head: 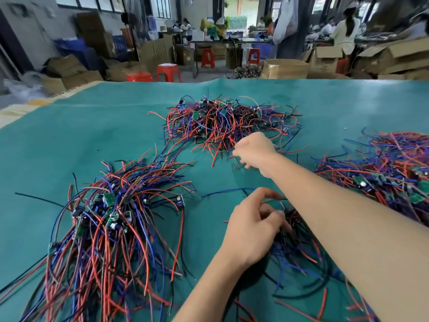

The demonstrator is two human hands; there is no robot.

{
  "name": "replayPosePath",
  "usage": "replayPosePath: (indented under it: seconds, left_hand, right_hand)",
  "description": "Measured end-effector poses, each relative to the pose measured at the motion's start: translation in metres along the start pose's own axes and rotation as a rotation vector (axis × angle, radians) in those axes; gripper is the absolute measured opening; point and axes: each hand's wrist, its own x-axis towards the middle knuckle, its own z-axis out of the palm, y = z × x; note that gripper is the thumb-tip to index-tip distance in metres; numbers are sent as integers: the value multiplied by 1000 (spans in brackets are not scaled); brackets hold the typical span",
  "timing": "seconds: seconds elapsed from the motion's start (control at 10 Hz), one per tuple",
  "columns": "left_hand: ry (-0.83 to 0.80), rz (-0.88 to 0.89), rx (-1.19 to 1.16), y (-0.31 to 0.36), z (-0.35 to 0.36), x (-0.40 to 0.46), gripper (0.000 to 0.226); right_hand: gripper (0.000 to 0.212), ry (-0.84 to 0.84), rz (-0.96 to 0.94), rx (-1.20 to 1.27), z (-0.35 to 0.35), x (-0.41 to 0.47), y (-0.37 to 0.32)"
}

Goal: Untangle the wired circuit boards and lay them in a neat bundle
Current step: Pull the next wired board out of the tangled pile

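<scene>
A green mat (69, 140), smooth and faintly creased, covers the table. At its far middle lies a loose tangle (228, 119) of thin red, blue and black wires with small green circuit boards. The right hand (254, 147) reaches to the near edge of that tangle, fingers curled down among the wire ends; it seems to pinch a wire, though the knuckles hide the fingertips. Nearer than the tangle, the left hand (253, 225) grips a small bundle (299, 247) of dark wires, fingers bent around its top. Left of this bundle sits a combed pile (109, 228), boards clustered, wires fanning toward the viewer. Right of the tangle lies another heap (385, 173).
</scene>
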Motion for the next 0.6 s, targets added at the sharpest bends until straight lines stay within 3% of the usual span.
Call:
replayPosePath:
  seconds: [0.3, 0.5, 0.6]
  left_hand:
    - [18, 2, -52, 13, 3, -1, 19]
    - [200, -68, -233, 21, 1, 1, 14]
    - [230, -92, -336, 26, -1, -1, 21]
  right_hand:
    - [1, 137, 85, 438, -43, -26, 26]
    - [16, 133, 5, 602, -62, -93, 46]
    - [24, 4, -98, 540, -60, -137, 53]
